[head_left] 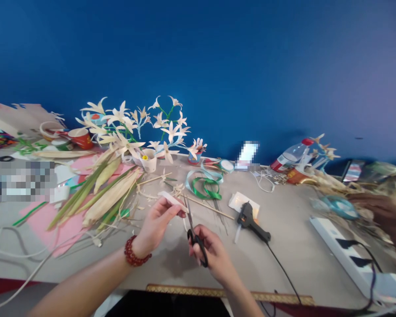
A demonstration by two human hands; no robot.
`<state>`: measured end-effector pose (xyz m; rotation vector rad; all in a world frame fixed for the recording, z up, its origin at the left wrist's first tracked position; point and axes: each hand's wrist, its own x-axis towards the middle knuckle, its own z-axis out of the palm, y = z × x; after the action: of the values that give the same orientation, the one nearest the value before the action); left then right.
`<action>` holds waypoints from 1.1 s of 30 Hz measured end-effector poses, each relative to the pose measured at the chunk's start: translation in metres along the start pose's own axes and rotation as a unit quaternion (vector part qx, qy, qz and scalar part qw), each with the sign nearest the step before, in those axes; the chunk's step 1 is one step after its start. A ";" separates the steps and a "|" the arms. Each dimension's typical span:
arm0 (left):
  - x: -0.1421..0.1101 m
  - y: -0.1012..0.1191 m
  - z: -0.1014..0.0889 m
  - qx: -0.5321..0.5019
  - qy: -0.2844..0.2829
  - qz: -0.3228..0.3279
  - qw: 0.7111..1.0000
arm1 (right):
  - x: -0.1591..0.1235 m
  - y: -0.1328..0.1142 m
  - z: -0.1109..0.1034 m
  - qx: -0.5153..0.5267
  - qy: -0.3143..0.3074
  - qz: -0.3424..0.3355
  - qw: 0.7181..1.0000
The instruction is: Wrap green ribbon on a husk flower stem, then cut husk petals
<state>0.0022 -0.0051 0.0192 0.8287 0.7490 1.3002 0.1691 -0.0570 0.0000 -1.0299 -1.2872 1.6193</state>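
My left hand (160, 222) pinches a pale strip of corn husk (171, 199) between thumb and fingers, in the middle of the view. Black-handled scissors (194, 237) are in my right hand (211, 253), their blades pointing up and away from me. Those blades stand right beside the strip's end, slightly apart from each other; whether they touch it I cannot tell. A narrow pale sliver (185, 224) hangs below the strip. Dried corn husks (114, 200) lie to the left of my hands, and a thin wooden stick (211, 208) lies beyond the scissors.
Husk flowers (128, 143) stand in cups against the blue wall. A glue gun (253, 222) with its cord lies at right, near a power strip (338, 253). Green ribbon (206, 189), a bottle (290, 156) and a lit phone (247, 155) are farther back. Someone's brown sleeve (383, 215) shows at far right.
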 end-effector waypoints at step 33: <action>-0.011 -0.007 0.007 -0.049 0.045 0.057 0.996 | 0.012 0.023 0.048 0.105 0.053 -0.072 0.990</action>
<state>0.0104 -0.0172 0.0165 0.7459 0.7119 1.4726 0.1177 -0.0654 -0.0170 -0.8629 -1.0692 1.5322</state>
